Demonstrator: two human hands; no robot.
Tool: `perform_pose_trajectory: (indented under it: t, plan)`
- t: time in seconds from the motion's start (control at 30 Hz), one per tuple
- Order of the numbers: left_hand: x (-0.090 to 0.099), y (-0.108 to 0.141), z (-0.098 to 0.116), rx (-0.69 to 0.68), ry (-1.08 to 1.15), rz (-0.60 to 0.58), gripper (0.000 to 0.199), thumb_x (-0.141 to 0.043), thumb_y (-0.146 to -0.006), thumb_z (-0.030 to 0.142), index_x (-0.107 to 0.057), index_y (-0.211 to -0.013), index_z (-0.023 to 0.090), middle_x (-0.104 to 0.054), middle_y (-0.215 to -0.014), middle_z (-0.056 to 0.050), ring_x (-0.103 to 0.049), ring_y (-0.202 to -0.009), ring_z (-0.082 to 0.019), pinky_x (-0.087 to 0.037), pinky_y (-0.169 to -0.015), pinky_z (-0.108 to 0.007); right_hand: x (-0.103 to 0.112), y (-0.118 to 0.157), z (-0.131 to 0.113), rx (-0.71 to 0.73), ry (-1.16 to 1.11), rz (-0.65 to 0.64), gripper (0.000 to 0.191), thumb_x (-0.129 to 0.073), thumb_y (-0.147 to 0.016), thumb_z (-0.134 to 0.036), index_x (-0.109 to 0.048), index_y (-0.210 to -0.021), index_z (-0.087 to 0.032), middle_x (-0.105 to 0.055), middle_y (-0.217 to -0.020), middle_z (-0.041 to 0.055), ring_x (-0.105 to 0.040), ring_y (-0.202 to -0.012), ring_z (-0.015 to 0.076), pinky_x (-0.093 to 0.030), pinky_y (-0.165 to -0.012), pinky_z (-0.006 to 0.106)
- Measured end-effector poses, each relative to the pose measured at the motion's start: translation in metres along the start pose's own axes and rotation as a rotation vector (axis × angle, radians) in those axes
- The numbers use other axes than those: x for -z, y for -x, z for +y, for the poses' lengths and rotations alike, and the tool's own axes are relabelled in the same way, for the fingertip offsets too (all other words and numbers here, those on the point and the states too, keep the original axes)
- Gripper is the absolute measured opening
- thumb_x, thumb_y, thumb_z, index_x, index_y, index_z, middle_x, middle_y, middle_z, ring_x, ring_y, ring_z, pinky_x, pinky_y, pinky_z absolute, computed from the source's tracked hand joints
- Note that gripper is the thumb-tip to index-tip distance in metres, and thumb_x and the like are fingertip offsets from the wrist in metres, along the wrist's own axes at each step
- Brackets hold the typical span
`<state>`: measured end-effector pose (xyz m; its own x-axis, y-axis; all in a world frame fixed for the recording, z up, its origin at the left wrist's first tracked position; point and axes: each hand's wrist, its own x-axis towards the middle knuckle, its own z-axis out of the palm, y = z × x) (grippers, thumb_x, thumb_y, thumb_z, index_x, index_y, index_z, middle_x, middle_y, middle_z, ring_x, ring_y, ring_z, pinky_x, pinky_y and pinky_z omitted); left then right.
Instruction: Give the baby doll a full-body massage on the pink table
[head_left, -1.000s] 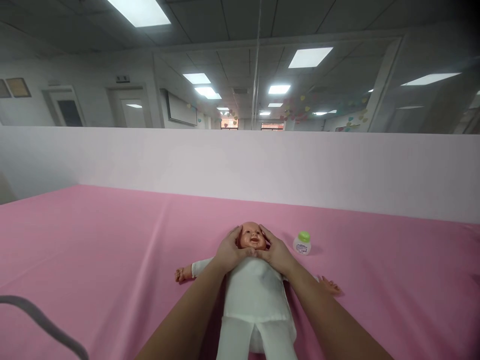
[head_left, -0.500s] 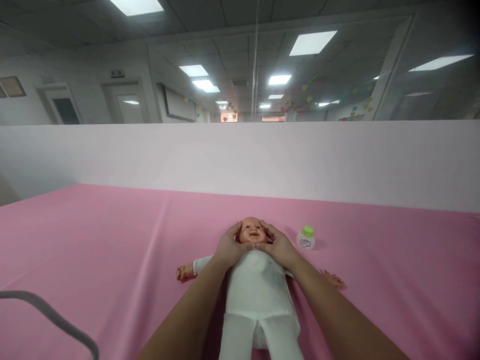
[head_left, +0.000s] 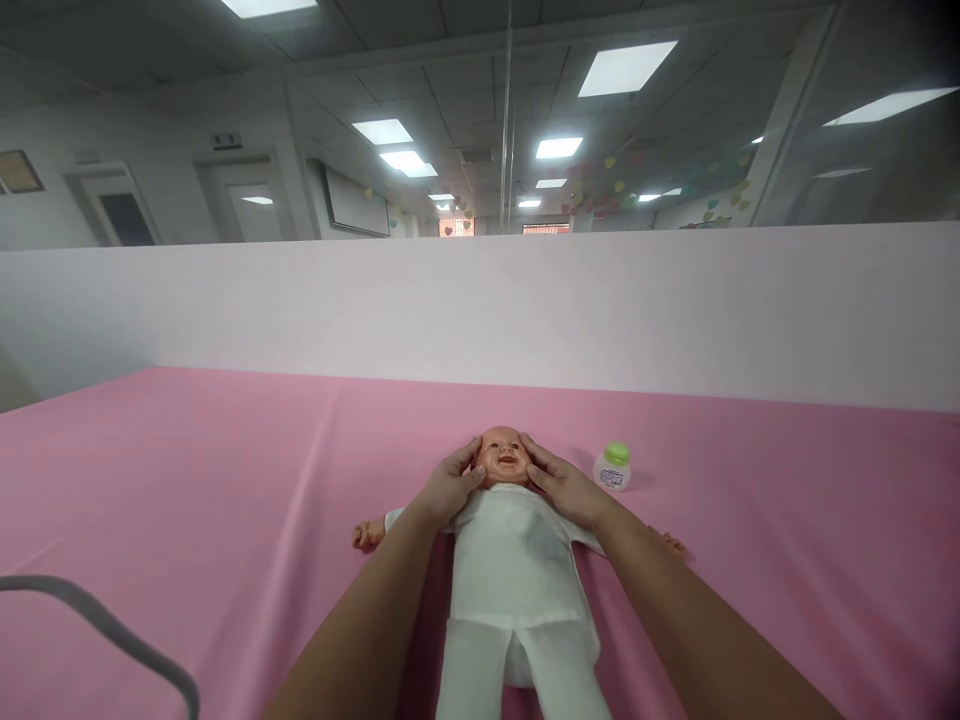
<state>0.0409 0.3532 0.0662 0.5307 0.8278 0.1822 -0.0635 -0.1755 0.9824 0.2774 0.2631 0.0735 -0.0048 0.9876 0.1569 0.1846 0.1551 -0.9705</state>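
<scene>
A baby doll [head_left: 517, 570] in white clothes lies on its back on the pink sheet [head_left: 225, 480], its head away from me and its arms spread. My left hand [head_left: 451, 484] is cupped against the left side of the doll's head, thumb at the cheek. On the other side, my right hand [head_left: 564, 484] rests against the head in the same way, thumb on the cheek. The doll's face shows between both hands. Right of my right hand stands a small clear bottle [head_left: 613, 468] with a green cap.
A grey cable or tube [head_left: 112, 628] curves over the near left corner. Behind the sheet runs a low white wall [head_left: 480, 310], with glass above it. Doors and ceiling lights show beyond.
Both thumbs have moved apart, from under the doll's chin out to its cheeks. The hands remain at the sides of the head. The view has shifted slightly.
</scene>
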Motion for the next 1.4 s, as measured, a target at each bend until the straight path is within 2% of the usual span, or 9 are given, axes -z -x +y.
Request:
perform_pose_trajectory:
  t: [0.1,0.2,0.43,0.57,0.8,0.97,1.1,1.27,1.4]
  plan:
    - [0.001,0.000,0.000,-0.018,0.010,-0.044,0.081,-0.077,-0.084,0.060,-0.053,-0.152,0.024,-0.048,-0.161,-0.011,-0.045,-0.149,-0.031,-0.039,-0.121,-0.045,-0.004,0.001,-0.001,-0.029,-0.050,0.021,0.072,-0.064,-0.094,-0.065,-0.042,-0.157,-0.039,-0.029,-0.170,-0.0041,-0.026,-0.159,0.0248,-0.017,-0.131,0.048]
    - [-0.001,0.000,0.000,0.000,-0.041,-0.002,0.087,-0.082,-0.080,0.059,-0.052,-0.153,0.022,-0.047,-0.161,-0.013,-0.045,-0.149,-0.033,-0.039,-0.122,-0.045,-0.010,0.000,-0.001,-0.017,-0.069,0.058,0.076,-0.069,-0.091,-0.064,-0.042,-0.157,-0.039,-0.033,-0.169,-0.0019,-0.030,-0.157,0.0264,-0.021,-0.130,0.049]
    - [-0.014,0.000,-0.009,-0.051,-0.129,0.092,0.103,-0.095,-0.066,0.049,-0.048,-0.153,0.019,-0.053,-0.155,-0.017,-0.054,-0.139,-0.035,-0.047,-0.116,-0.044,-0.024,-0.004,0.010,0.053,-0.056,0.124,0.100,-0.090,-0.076,-0.045,-0.038,-0.160,-0.032,-0.051,-0.159,0.0078,-0.056,-0.138,0.0299,-0.047,-0.116,0.046]
    - [-0.016,-0.001,-0.013,-0.038,-0.186,0.123,0.102,-0.096,-0.066,0.049,-0.049,-0.152,0.022,-0.054,-0.154,-0.016,-0.056,-0.137,-0.036,-0.048,-0.114,-0.048,-0.026,-0.007,0.016,0.053,-0.080,0.177,0.100,-0.093,-0.072,-0.040,-0.043,-0.158,-0.030,-0.052,-0.158,0.0087,-0.056,-0.138,0.0313,-0.047,-0.116,0.046]
    - [-0.016,-0.001,-0.016,-0.098,-0.254,0.124,0.095,-0.095,-0.067,0.043,-0.052,-0.149,0.022,-0.055,-0.153,-0.016,-0.054,-0.140,-0.036,-0.047,-0.116,-0.049,-0.016,-0.004,0.018,0.065,-0.076,0.083,0.089,-0.086,-0.080,-0.038,-0.043,-0.158,-0.033,-0.048,-0.161,0.0059,-0.053,-0.142,0.0295,-0.044,-0.119,0.048]
    - [-0.009,0.001,-0.011,-0.084,-0.177,0.054,0.084,-0.087,-0.078,0.041,-0.050,-0.151,0.021,-0.051,-0.158,-0.015,-0.051,-0.143,-0.034,-0.045,-0.118,-0.047,-0.003,0.000,0.015,0.049,-0.017,0.013,0.078,-0.077,-0.090,-0.045,-0.041,-0.158,-0.036,-0.040,-0.166,0.0010,-0.044,-0.150,0.0264,-0.036,-0.125,0.046]
    - [0.000,0.000,-0.014,-0.097,-0.175,-0.003,0.082,-0.079,-0.085,0.048,-0.047,-0.155,0.020,-0.043,-0.164,-0.014,-0.041,-0.151,-0.033,-0.036,-0.124,-0.048,0.006,0.002,0.012,0.018,0.010,-0.030,0.070,-0.071,-0.093,-0.055,-0.046,-0.156,-0.036,-0.044,-0.163,-0.0007,-0.042,-0.151,0.0279,-0.030,-0.127,0.048]
    - [0.004,-0.005,-0.020,-0.076,-0.160,-0.009,0.072,-0.067,-0.093,0.056,-0.050,-0.155,0.024,-0.041,-0.166,-0.010,-0.032,-0.156,-0.032,-0.026,-0.129,-0.050,0.007,0.003,0.008,0.003,0.039,0.019,0.065,-0.067,-0.094,-0.063,-0.053,-0.151,-0.036,-0.048,-0.161,-0.0005,-0.042,-0.151,0.0302,-0.031,-0.127,0.050]
    - [-0.002,-0.003,-0.016,-0.061,-0.126,0.035,0.070,-0.066,-0.094,0.058,-0.052,-0.153,0.023,-0.043,-0.165,-0.010,-0.035,-0.155,-0.032,-0.028,-0.128,-0.048,-0.001,0.004,0.005,0.037,0.036,0.042,0.066,-0.068,-0.094,-0.058,-0.050,-0.153,-0.035,-0.046,-0.162,0.0000,-0.042,-0.151,0.0280,-0.030,-0.128,0.050]
